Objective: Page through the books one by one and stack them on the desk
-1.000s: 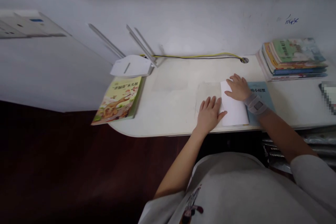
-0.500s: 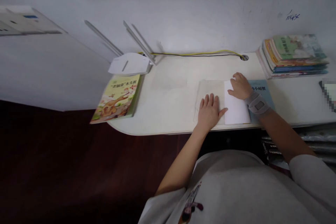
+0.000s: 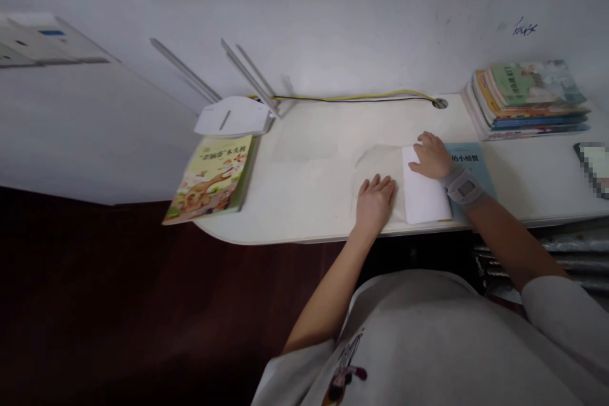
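Observation:
My left hand [image 3: 375, 204] lies palm down on a clear plastic sheet [image 3: 380, 162], its fingers slightly bent and the thumb drawn in. The sheet's far left corner looks curved and raised. Beside it is an open book with a blue cover [image 3: 476, 168], bearing dark printed characters. Its white inner page [image 3: 425, 198] is folded over to the left, next to the sheet. My right hand [image 3: 432, 157] rests on the upper part of that page, thumb and fingers apart. A grey band [image 3: 464, 186] wraps the right wrist.
At the left end of the white desk [image 3: 304, 196], a yellow-green book [image 3: 212, 177] overhangs the edge. Behind it stands a white router [image 3: 233, 117] with antennas. Yellow and black cables [image 3: 352, 99] run to a desk hole. A book stack [image 3: 533, 101] and a phone-like object [image 3: 594, 168] are at right.
My left hand has drawn its thumb in and bent its fingers a little. The plastic sheet's far left corner has curved up. My right hand stays on the white page.

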Demonstrator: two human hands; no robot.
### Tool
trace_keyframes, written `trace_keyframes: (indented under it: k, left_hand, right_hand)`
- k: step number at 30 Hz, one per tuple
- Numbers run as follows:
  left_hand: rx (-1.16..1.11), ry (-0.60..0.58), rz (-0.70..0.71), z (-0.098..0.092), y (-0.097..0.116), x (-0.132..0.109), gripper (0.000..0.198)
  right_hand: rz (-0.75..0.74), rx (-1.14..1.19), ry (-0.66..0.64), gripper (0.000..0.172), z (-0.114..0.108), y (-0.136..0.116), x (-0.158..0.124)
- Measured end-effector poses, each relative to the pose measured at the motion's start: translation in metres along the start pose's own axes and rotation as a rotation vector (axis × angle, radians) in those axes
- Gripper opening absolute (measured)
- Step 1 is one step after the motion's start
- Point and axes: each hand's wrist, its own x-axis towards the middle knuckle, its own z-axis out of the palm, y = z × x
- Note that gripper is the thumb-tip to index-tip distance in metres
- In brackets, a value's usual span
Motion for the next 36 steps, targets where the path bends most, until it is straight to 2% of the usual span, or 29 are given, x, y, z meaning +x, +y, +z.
trace_keyframes:
  k: [6, 9, 13, 16, 18, 20, 23, 26, 29, 36]
  left_hand:
    - [-0.12, 0.102, 0.011, 0.004, -0.002, 0.0, 0.034]
    - [-0.186, 0.151, 0.038, 0.002, -0.001, 0.0, 0.039]
    - [-0.268, 0.179, 0.061, -0.002, -0.002, -0.002, 0.044]
    - [-0.269, 0.163, 0.058, -0.004, -0.003, -0.004, 0.045]
    - [-0.237, 0.14, 0.064, -0.004, -0.003, -0.004, 0.046]
    - [-0.198, 0.112, 0.071, -0.005, -0.003, -0.004, 0.048]
    - [-0.135, 0.056, 0.079, -0.006, -0.001, -0.005, 0.052]
    - [-0.065, -0.009, 0.092, -0.007, 0.001, -0.007, 0.057]
    - [-0.015, -0.05, 0.101, -0.007, 0.002, -0.009, 0.063]
    - [0.01, -0.063, 0.096, -0.007, 0.003, -0.01, 0.065]
  right_hand:
    - [-0.034, 0.049, 0.01, 0.036, 0.0, 0.0, -0.001]
    - [0.002, 0.153, 0.109, 0.035, 0.004, -0.007, 0.003]
    - [0.133, 0.368, 0.281, 0.037, 0.009, -0.009, 0.006]
    - [0.074, 0.461, 0.327, 0.042, -0.002, -0.007, -0.013]
    - [-0.102, 0.436, 0.274, 0.05, -0.017, -0.008, -0.038]
    - [-0.343, 0.333, 0.138, 0.061, -0.033, -0.012, -0.068]
    - [-0.488, 0.131, 0.004, 0.063, -0.048, -0.017, -0.103]
    - [-0.482, -0.013, -0.029, 0.054, -0.047, -0.021, -0.118]
    - [-0.432, -0.079, -0.03, 0.051, -0.04, -0.023, -0.119]
    - [-0.358, -0.032, -0.008, 0.05, -0.033, -0.035, -0.117]
